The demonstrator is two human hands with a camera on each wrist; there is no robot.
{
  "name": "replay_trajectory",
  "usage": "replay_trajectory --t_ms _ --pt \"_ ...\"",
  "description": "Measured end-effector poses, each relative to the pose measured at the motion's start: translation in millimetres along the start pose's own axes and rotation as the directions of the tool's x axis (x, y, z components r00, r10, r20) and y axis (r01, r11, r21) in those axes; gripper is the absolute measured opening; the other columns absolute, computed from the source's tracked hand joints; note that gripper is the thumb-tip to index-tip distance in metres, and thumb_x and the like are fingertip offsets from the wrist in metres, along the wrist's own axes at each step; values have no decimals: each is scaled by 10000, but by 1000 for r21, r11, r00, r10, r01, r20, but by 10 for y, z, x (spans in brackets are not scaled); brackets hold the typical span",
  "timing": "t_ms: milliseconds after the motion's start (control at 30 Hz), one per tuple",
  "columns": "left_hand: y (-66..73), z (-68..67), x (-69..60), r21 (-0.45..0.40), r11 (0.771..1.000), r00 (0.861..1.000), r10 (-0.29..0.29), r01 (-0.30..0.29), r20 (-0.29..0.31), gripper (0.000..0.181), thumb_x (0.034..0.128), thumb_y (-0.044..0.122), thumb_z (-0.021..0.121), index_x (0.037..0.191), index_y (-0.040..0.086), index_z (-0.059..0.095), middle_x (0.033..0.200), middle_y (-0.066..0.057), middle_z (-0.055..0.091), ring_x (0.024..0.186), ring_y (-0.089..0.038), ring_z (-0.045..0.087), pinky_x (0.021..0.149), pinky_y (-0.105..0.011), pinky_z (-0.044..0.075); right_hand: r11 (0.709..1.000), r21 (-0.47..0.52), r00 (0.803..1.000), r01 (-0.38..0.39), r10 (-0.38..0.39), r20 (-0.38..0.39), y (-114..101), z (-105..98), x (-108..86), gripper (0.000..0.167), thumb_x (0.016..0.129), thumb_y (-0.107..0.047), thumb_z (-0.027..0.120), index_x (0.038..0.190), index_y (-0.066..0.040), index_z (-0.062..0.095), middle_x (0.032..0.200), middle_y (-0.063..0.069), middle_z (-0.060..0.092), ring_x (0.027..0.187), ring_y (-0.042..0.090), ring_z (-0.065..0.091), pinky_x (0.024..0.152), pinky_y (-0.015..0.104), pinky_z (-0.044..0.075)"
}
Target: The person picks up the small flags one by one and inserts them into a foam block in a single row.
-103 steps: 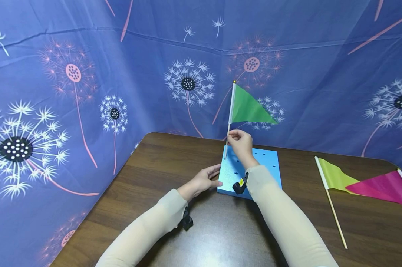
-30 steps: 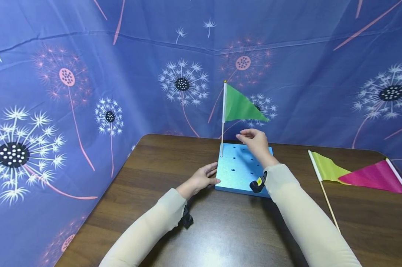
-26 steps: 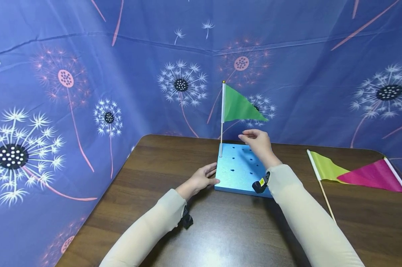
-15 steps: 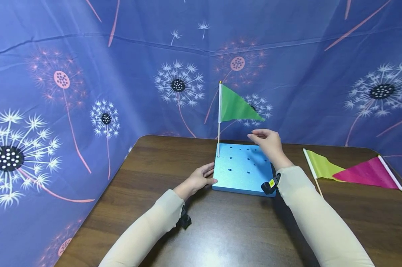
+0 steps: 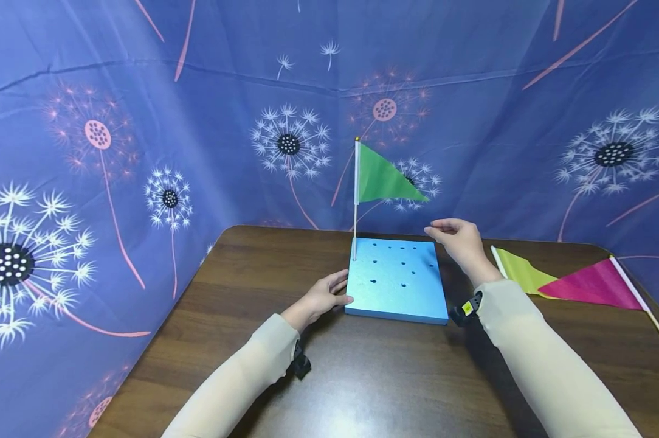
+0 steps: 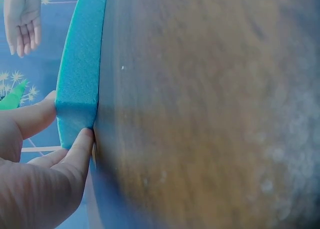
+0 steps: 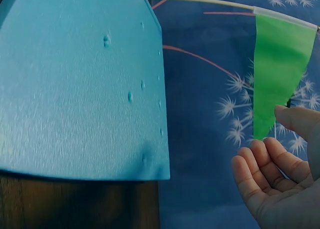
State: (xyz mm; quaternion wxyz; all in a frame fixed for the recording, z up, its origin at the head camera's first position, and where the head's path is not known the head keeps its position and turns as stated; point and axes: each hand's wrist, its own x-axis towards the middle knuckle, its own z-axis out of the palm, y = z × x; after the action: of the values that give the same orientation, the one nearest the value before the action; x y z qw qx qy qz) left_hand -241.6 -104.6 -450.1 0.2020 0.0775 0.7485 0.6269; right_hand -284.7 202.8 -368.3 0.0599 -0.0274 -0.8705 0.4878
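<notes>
The green flag point(image 5: 386, 176) stood close to upright, its thin stick set in a hole of the blue board point(image 5: 395, 298), at the left edge and toward the back. The cloth, a triangle, pointed right, and a small gold knob topped the pole. The board lay flat on the brown table point(image 5: 329, 389), several more holes dotting its upper face.

The left hand point(image 5: 320, 299) touched the board at its near left corner. The thumb rested by the upper edge and the fairly straight fingers lay against the left side, so that grip was laid on the board rather than clenched round it.

The right hand point(image 5: 459, 242) was in the air past the board's far right corner, apart from both board and green flag. Its grip was released, thumb and fingers loosely bent with a gap between them, as the right wrist view showed.

On the table to the right lay 2 more triangular flags. The pink flag point(image 5: 597, 286) overlapped the tip of the yellow-green flag point(image 5: 521, 271), whose stick was mostly hidden by the cream right sleeve point(image 5: 554, 365). At each of the 2 wrists sat a small black device. A blue backdrop point(image 5: 220, 152) with white and pink dandelions hung behind the table.
</notes>
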Motion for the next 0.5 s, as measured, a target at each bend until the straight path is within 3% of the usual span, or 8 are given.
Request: replay_trajectory --t_ms 500 --pt "24 -4 -9 -15 1000 1000 6 -6 21 712 903 -11 637 1515 30 276 1560 -174 309 1435 -291 328 1117 -408 380 999 -30 999 -15 14 -42 62 -280 -186 595 898 -517 622 1266 -49 606 1293 164 567 1179 320 515 942 451 460"
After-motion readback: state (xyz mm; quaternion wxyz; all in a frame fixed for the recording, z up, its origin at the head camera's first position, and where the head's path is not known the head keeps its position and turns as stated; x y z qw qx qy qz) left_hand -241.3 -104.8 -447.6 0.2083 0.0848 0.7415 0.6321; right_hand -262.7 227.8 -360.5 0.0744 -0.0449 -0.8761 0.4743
